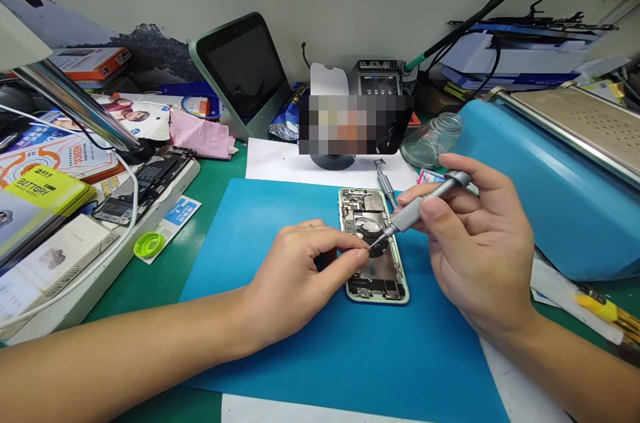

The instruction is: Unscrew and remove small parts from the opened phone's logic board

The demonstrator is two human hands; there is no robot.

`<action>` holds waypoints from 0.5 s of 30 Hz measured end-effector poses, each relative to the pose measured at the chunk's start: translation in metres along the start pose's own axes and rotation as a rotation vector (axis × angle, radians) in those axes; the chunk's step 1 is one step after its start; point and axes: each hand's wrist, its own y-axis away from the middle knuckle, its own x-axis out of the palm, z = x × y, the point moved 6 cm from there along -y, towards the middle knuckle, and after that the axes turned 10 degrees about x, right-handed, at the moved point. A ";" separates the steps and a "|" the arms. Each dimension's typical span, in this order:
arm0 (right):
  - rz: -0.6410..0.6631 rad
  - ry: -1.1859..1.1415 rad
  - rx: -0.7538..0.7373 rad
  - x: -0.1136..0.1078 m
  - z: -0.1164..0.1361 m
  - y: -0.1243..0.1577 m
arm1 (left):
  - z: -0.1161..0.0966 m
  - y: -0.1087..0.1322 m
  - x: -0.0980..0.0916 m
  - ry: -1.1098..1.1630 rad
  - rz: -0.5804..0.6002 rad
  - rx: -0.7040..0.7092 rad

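An opened phone [377, 270] with a pale green frame lies face up on the blue mat [320, 350], its inner boards and a round dark part showing. My right hand [480, 230] grips a grey metal screwdriver [415, 211], its thin bit slanting down to the left over the phone. Thumb and forefinger of my left hand [305, 270] are pinched together right at the tip of that bit. Whatever small piece may be between them is too small to make out. Behind the phone lies a second grey screwdriver [384, 182], partly hidden by my right hand.
Beyond the mat stand a glass jar [435, 140] and a tilted display [245, 66]. A blue machine [520, 190] borders the right side. On the left are another opened phone [145, 183], a green cap [149, 245], a yellow battery box [45, 200] and a white cable [134, 203].
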 end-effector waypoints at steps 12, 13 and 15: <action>-0.020 0.007 -0.010 -0.003 0.002 0.000 | 0.000 0.001 0.000 -0.010 -0.005 -0.036; -0.026 0.004 0.001 -0.004 0.002 0.000 | 0.001 0.001 0.000 -0.012 -0.002 -0.037; -0.033 -0.002 0.020 -0.004 0.002 0.002 | 0.001 0.001 0.000 -0.016 0.003 -0.034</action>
